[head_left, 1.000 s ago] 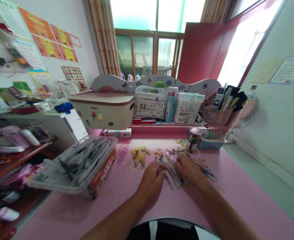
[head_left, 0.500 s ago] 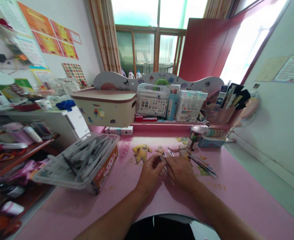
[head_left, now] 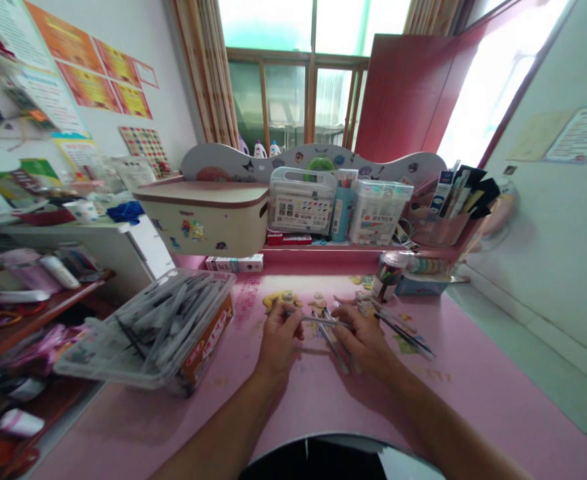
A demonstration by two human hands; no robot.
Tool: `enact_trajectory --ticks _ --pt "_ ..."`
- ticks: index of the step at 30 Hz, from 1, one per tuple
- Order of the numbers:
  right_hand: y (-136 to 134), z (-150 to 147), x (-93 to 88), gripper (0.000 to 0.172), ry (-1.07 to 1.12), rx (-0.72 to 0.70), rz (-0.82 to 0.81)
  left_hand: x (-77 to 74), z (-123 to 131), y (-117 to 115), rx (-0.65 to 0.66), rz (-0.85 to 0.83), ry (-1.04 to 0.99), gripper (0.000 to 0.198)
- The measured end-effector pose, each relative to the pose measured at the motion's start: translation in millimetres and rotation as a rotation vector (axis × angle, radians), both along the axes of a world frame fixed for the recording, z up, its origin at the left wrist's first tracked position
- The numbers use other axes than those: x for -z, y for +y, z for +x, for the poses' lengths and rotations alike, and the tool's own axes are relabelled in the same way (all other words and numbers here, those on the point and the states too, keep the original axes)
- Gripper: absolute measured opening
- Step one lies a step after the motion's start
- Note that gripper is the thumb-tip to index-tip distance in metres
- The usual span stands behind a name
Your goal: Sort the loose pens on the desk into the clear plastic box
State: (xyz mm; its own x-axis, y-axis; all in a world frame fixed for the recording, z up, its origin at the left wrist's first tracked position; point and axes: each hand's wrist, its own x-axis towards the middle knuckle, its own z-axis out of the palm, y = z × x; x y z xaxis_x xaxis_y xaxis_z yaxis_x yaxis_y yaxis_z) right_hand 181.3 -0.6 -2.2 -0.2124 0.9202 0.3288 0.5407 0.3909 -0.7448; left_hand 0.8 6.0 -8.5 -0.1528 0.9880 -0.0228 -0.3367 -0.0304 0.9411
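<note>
Between my two hands a thin clear pen (head_left: 319, 320) is held level above the pink desk (head_left: 293, 400). My left hand (head_left: 279, 337) pinches its left end, and my right hand (head_left: 360, 333) has its fingers closed round the right end. Under the pen, other slim pens (head_left: 334, 348) lie on the desk beside my right hand. Dark and clear pens (head_left: 407, 335) lie to the right of that hand. A clear plastic box (head_left: 148, 320) full of grey-looking pens stands to the left of my left hand.
A beige lidded bin (head_left: 203, 220), clear marker cases (head_left: 303, 203) and a blue pencil holder (head_left: 342, 213) stand on the shelf behind. A jar of pens (head_left: 389, 277) and a blue box (head_left: 423, 285) sit at the desk's back right. Cluttered shelves are at the left.
My hands have moved apart, the left one to the left, and the pen between them now shows stretched across. The view has shifted slightly.
</note>
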Motion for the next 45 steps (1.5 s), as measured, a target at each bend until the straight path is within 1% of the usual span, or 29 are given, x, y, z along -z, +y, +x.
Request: enact_trajectory --ticks 3,6,9,11,14,15,16,18,20,22,25,27,29,30,32,34,36,38,40,43,45 --pt "5.5 6.2 4.8 0.011 0.297 0.021 -0.184 1.0 -0.4 1.5 0.126 -0.017 0.080 0.027" --pt "9.9 9.4 4.7 0.020 0.633 -0.012 -0.368 4.4 1.2 0.7 0.269 -0.051 0.100 0.031" --pt "11.1 7.7 -0.6 0.028 0.932 -0.077 -0.437 7.7 2.7 -3.9 0.473 -0.069 0.140 0.029" --pt "10.3 4.5 -3.6 0.031 1.022 -0.119 -0.482 8.2 2.8 -8.0 0.636 -0.066 0.160 0.029" --pt "7.9 -1.1 -3.2 0.033 1.039 -0.165 -0.538 6.7 2.9 -13.3 0.830 -0.048 0.192 0.032" --pt "7.1 -2.7 -1.9 0.033 1.035 -0.179 -0.552 6.1 3.3 -14.4 0.856 -0.049 0.198 0.030" --pt "6.6 -3.9 -0.3 0.034 1.028 -0.196 -0.567 5.6 3.7 -15.2 0.852 -0.053 0.200 0.027" --pt "6.2 -4.6 2.8 0.035 1.019 -0.218 -0.579 4.5 4.4 -15.4 0.793 -0.072 0.199 0.026" --pt "6.9 -3.0 5.4 0.035 1.003 -0.198 -0.570 2.2 4.0 -14.7 0.737 -0.095 0.202 0.027" --pt "8.4 0.4 7.6 0.034 0.967 -0.149 -0.542 -1.5 2.0 -13.7 0.733 -0.116 0.180 0.027" --pt "9.9 5.9 9.7 0.031 0.840 -0.125 -0.491 -7.3 -3.1 -13.2 0.805 -0.173 0.079 0.033" --pt "9.2 8.4 8.6 0.030 0.702 -0.137 -0.444 -8.7 -6.4 -13.3 0.862 -0.220 0.004 0.027" --pt "6.9 9.5 4.5 0.025 0.504 -0.155 -0.360 -7.1 -8.9 -12.8 0.904 -0.258 -0.031 0.021" --pt "5.3 9.4 1.4 0.022 0.385 -0.167 -0.288 -5.3 -9.8 -11.9 0.922 -0.274 -0.040 0.020" --pt "1.4 7.8 -5.1 0.016 0.132 -0.204 -0.079 -0.7 -11.1 -9.0 0.945 -0.312 -0.069 0.021" --pt "-3.1 4.6 -9.6 0.019 -0.105 -0.242 0.129 4.2 -11.9 -5.1 0.946 -0.369 -0.129 0.020" --pt "-7.6 0.3 -9.7 0.023 -0.293 -0.259 0.247 8.1 -12.7 -1.5 0.954 -0.452 -0.178 0.020" --pt "-11.3 -3.4 -5.8 0.021 -0.427 -0.254 0.280 10.6 -14.1 0.8 0.962 -0.505 -0.191 0.021" --pt "-13.4 -5.4 0.2 0.017 -0.521 -0.242 0.296 11.9 -16.2 1.8 0.975 -0.500 -0.174 0.023" --pt "-14.0 -5.4 7.3 0.013 -0.604 -0.243 0.324 12.6 -20.9 2.8 1.023 -0.459 -0.149 0.025" --pt "-14.2 -4.8 8.4 0.012 -0.626 -0.255 0.334 12.5 -24.4 3.8 1.063 -0.451 -0.143 0.026"
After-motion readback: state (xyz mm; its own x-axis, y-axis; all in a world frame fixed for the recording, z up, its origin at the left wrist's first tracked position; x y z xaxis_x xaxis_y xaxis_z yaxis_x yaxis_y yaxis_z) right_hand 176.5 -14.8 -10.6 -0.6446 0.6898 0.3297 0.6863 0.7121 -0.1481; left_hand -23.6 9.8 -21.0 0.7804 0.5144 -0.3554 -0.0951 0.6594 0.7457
